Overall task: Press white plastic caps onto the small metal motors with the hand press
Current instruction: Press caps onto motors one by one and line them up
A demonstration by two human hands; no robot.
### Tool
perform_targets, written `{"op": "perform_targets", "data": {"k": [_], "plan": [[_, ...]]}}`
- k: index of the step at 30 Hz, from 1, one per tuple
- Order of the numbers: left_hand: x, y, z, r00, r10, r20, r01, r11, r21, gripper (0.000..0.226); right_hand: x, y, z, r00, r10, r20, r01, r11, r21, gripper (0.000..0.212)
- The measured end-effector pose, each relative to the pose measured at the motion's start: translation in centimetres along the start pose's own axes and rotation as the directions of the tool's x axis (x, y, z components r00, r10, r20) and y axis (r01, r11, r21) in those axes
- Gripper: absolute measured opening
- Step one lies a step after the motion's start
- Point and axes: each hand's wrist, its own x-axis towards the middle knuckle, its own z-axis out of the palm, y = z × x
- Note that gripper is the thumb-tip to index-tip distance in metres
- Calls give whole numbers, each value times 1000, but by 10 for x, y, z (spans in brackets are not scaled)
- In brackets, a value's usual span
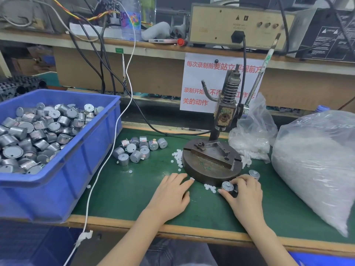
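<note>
Beside the hand press (211, 164), right hand (246, 191) fingers gripping a motor (227, 186), left hand (172, 191) fingers flat on mat (124, 198)

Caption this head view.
Right hand grips a small silver metal motor beside the round-based iron hand press; left hand rests on the green mat near white plastic caps.

Our green-topped bench (123, 198) carries a blue bin (92, 150), the hand press (211, 164) and a large plastic bag (317, 160). Between bin and press lie loose motors (138, 150) and white caps (177, 156).
</note>
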Motion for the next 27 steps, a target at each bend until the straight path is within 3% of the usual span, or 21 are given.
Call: {"op": "perform_targets", "data": {"k": [7, 11, 18, 22, 25, 27], "plan": [[2, -2, 2, 997, -5, 82, 2, 999, 45, 48, -2, 0, 0, 994, 107, 20, -107, 994, -16, 40], [2, -2, 3, 997, 4, 75, -9, 998, 63, 49, -2, -5, -2, 996, 90, 8, -90, 995, 37, 52], [3, -1, 1, 998, 41, 56, -45, 997, 69, 46, -5, -7, 0, 1000, -16, -15, 17, 1000, 21, 43], [0, 3, -2, 988, 150, -37, -144, 980, 136, 36, -4, -7, 0, 1000, -9, -21, 9, 1000, 13, 43], [-1, 5, -5, 993, 112, -38, -109, 991, 74, 38, -4, -7, 1, 999, -27, -27, 27, 1000, 7, 44], [1, 3, -1, 997, 70, 39, -73, 996, 60, 47, -5, -7, 1, 999, -36, -33, 36, 999, 1, 45]]}}
